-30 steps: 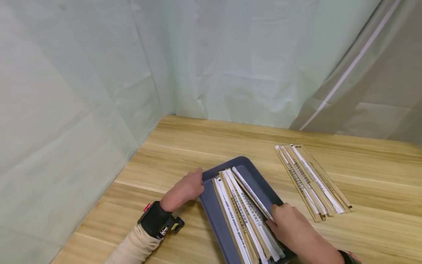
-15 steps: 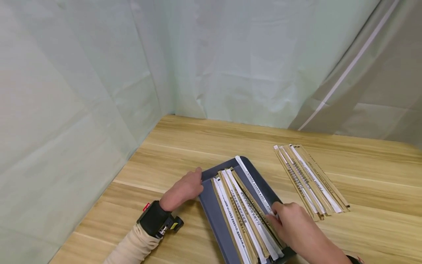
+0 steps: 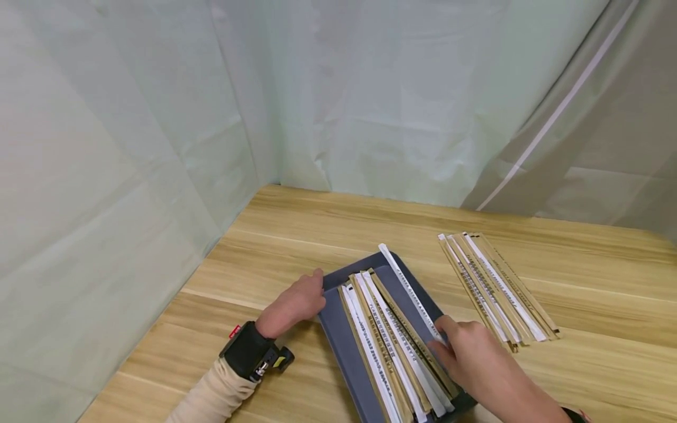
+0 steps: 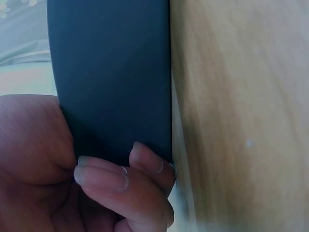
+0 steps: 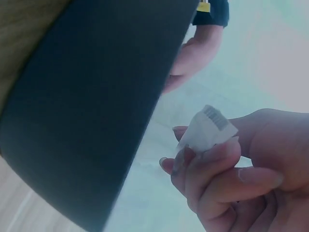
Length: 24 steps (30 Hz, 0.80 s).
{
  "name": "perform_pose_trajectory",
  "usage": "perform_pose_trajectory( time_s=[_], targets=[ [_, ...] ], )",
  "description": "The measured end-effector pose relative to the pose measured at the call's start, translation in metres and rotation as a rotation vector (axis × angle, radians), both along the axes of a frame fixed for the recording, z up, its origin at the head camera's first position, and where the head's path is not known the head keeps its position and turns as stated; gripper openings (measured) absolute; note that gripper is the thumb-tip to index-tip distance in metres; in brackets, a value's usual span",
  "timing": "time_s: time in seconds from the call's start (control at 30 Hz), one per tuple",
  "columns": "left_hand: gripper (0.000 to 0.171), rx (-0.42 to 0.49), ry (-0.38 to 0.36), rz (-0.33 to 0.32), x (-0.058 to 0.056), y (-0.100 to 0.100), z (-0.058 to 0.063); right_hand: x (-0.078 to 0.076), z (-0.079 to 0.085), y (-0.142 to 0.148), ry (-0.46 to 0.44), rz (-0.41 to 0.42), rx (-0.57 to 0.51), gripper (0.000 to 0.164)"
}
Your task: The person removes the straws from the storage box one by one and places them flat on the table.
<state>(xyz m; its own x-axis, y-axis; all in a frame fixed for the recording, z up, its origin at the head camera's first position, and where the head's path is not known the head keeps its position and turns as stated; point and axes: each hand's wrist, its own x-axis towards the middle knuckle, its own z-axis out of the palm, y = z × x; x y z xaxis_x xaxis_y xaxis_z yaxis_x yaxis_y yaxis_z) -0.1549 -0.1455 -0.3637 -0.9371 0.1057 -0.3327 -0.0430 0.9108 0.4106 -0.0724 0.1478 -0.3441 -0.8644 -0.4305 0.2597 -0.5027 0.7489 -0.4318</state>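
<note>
A dark grey tray [image 3: 337, 336] sits angled on the table, with several white and brown paper-wrapped straws [image 3: 382, 335] lying lengthwise in it. My left hand [image 3: 296, 298] grips the tray's far left corner; the left wrist view shows its curled fingers [image 4: 108, 181] against the outer wall. At the tray's right side, my right hand [image 3: 473, 355] pinches one white wrapped straw [image 3: 406, 288]. Its far end sticks out over the tray's far rim. The right wrist view shows the wrapper's near end [image 5: 207, 128], printed with small bars, between thumb and fingers.
Right of the tray, a second group of white and brown wrapped straws [image 3: 497, 288] lies side by side on the wooden table [image 3: 296, 229]. Pale curtains [image 3: 370, 106] hang behind the table and along its left edge.
My right hand has drawn the white straw away from the others toward the tray's right wall, and its far end now reaches past the far rim. The left hand has stayed put.
</note>
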Motion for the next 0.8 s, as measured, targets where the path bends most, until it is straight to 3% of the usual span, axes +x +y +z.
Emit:
perform_pose_trajectory(
  time_s=[0.1, 0.37, 0.6, 0.8],
  targets=[
    [0.047, 0.006, 0.0, 0.003, 0.0, 0.0, 0.0, -0.001, 0.002, 0.001, 0.032, -0.042, 0.034, 0.016],
    [0.037, -0.016, 0.037, -0.033, 0.0, -0.001, -0.002, -0.005, 0.001, 0.006, -0.047, -0.084, 0.073, 0.018],
    [0.042, -0.009, 0.021, -0.02, 0.0, -0.001, -0.002, -0.011, -0.006, 0.012, 0.055, -0.104, 0.108, 0.021],
    [0.042, -0.009, 0.025, -0.024, -0.001, 0.0, -0.002, -0.017, -0.011, 0.019, 0.067, -0.151, 0.143, 0.023]
  ],
)
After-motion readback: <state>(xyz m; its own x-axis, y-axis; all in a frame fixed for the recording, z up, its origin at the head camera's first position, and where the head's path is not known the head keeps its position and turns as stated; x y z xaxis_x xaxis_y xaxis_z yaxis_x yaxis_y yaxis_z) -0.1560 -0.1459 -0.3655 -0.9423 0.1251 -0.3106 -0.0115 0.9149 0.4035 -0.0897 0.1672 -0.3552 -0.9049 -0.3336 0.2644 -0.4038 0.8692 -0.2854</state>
